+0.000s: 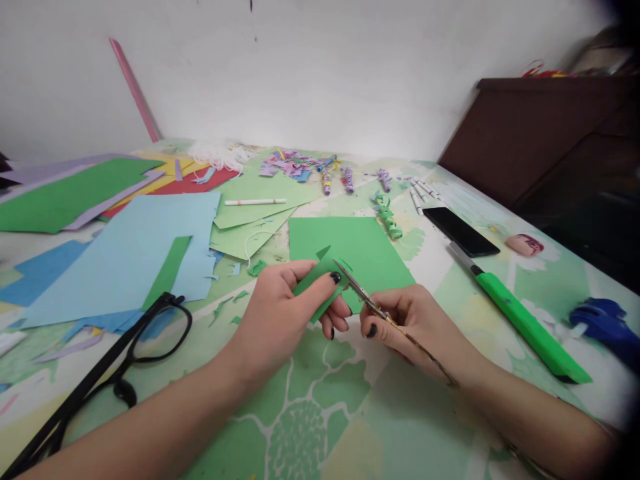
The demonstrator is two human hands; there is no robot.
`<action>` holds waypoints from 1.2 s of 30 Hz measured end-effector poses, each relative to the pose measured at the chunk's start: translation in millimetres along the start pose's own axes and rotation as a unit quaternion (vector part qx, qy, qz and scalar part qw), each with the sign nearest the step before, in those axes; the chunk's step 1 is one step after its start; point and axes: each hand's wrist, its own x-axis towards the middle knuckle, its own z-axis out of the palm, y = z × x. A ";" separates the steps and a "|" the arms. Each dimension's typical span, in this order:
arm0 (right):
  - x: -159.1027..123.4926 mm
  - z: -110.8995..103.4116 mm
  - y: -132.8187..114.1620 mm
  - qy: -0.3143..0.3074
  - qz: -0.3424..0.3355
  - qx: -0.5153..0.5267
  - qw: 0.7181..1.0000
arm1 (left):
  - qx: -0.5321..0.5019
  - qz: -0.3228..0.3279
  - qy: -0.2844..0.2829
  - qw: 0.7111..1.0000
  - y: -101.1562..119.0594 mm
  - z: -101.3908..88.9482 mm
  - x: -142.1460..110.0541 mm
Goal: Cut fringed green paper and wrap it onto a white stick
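My left hand [295,297] pinches a small piece of green paper [316,277] between thumb and fingers. In my right hand [415,327] is a pair of scissors [361,295], its blades pointing up and left to the edge of that piece. Whether the blades are parted is hard to make out. Beneath and behind both hands lies a larger green sheet [350,240], with a small cut-off green scrap [323,253] on it. A green paper strip [170,270] rests on a light blue sheet [125,247] to the left.
Black eyeglasses [160,333] lie by my left forearm. At right are a green utility knife [530,323] with its blade showing, a black phone [460,230], an eraser [524,245] and a blue object [605,323]. Curled paper rolls [349,180] and purple scraps [287,162] sit near the wall.
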 end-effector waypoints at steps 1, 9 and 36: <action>0.0 0.1 -0.2 0.005 0.006 -0.005 1.000 | 0.002 -0.001 0.000 1.000 0.1 0.0 0.0; 0.9 0.0 -2.7 0.025 0.048 -0.027 0.998 | 0.010 -0.003 0.000 1.000 1.6 0.0 -0.7; -1.8 -2.5 7.0 -0.037 -0.042 -0.018 0.998 | 0.000 -0.017 0.002 1.000 3.1 1.2 0.0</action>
